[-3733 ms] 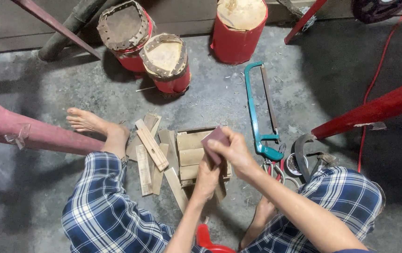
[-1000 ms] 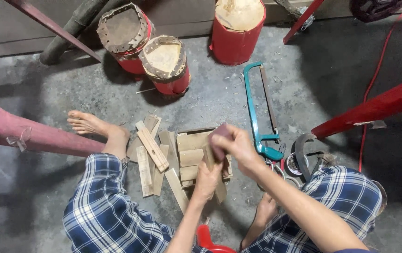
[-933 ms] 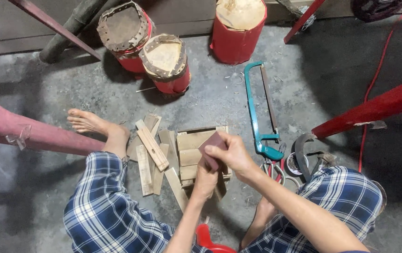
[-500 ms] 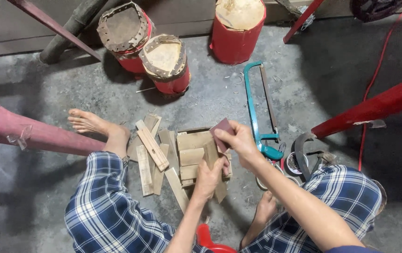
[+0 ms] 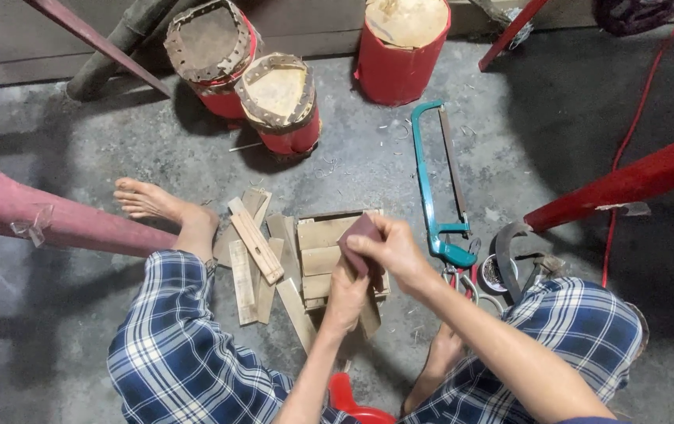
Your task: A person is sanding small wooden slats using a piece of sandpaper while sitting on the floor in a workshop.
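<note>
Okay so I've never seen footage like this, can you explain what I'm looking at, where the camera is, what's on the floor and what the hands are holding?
The one picture comes from a camera worn on a person's head, looking down. The person sits on a concrete floor in checked trousers, bare feet out. The right hand presses a small dark reddish-brown pad, perhaps sandpaper, against a slat of wood that the left hand holds. Beneath lies a pile of wooden slats. To the right lie a teal hacksaw and what look like scissors. Three red drums stand at the top.
</note>
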